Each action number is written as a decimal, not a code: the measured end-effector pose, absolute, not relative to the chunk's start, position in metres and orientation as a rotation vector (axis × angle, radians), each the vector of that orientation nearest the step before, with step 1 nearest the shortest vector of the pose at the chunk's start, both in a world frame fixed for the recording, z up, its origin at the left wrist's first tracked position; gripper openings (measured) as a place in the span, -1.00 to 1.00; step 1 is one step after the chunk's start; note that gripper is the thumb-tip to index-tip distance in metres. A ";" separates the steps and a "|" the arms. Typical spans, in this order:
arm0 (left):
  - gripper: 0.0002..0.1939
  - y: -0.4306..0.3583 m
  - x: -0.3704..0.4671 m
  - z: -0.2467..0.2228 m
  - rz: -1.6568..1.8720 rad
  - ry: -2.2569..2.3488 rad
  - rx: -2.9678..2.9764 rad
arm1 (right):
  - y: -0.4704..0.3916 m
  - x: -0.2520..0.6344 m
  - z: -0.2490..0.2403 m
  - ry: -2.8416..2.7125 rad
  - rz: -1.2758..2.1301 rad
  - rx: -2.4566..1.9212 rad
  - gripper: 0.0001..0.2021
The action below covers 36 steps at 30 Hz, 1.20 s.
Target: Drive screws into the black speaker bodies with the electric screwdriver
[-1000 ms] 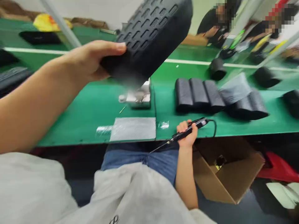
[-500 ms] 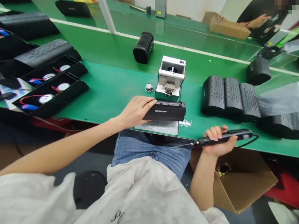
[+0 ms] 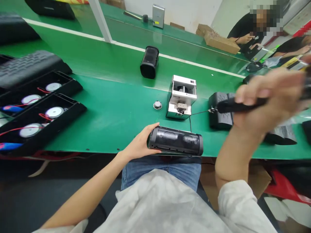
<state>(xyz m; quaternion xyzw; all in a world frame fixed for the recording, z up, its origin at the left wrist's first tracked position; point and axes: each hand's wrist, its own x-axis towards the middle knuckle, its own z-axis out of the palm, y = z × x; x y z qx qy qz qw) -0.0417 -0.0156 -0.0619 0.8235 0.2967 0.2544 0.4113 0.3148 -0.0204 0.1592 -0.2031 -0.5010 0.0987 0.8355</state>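
Note:
My left hand (image 3: 136, 142) grips the left end of a black speaker (image 3: 176, 141) at the bench's near edge. Its perforated front with two round drivers faces up. In my right hand (image 3: 267, 97), raised and blurred, is a black electric screwdriver (image 3: 232, 105). The long thin bit points left, with its tip at the outlet side of a white screw feeder (image 3: 184, 97). I cannot tell whether the tip touches the feeder or carries a screw. A small round metal part (image 3: 157, 105) lies left of the feeder.
Open black housings (image 3: 55, 129) with round drivers and red wires lie at the left. Another black speaker (image 3: 149, 63) stands farther back. Perforated black housings (image 3: 220, 119) line the right side, partly behind my right arm. A cardboard box (image 3: 257, 178) sits below the bench. Co-workers (image 3: 243, 35) are beyond the partition.
The speaker has turned in my left hand, from its lettered side showing to its perforated front facing up. My right hand has lifted the screwdriver from the near edge up towards the feeder.

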 end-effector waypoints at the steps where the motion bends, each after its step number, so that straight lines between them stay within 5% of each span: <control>1: 0.22 -0.016 -0.040 -0.064 0.653 0.743 2.056 | -0.001 0.294 0.157 -1.145 0.197 -0.420 -0.62; 14: 0.43 -0.020 -0.037 -0.077 0.709 0.683 2.012 | 0.080 0.271 0.117 -1.206 0.287 -0.974 -0.28; 23: 0.44 -0.020 -0.036 -0.075 0.688 0.668 1.992 | 0.056 0.245 0.135 -1.224 0.088 -0.939 -0.48; 32: 0.43 -0.020 -0.035 -0.072 0.690 0.669 1.975 | 0.066 0.258 0.131 -1.288 0.136 -1.025 -0.35; 36: 0.43 -0.020 -0.034 -0.073 0.724 0.646 1.985 | 0.055 0.251 0.130 -1.255 0.223 -1.017 -0.52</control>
